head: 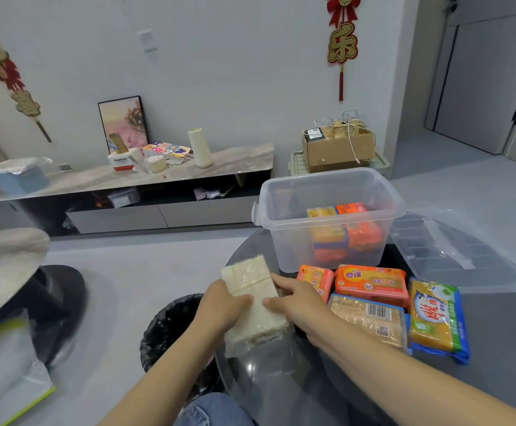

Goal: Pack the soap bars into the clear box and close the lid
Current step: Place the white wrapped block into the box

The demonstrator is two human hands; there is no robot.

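A pale white pack of soap bars [252, 298] in clear wrap is held at the near left edge of the dark round table [496, 333]. My left hand [223, 305] grips its left side and my right hand [299, 302] grips its right side. The clear box [327, 192] stands open behind, with orange and yellow soap packs [346, 232] inside. To the right of my hands lie an orange soap pack [372, 282], a smaller orange one [316, 281], a tan pack with a barcode [370, 319] and a yellow pack with blue-green wrap [438, 321]. The clear lid [453, 250] lies right of the box.
A black-lined waste bin [173, 327] stands on the floor under my left forearm. A low TV cabinet [127, 179] with clutter runs along the wall. A cardboard box [338, 149] sits behind the clear box. A second table [4, 265] is at the left.
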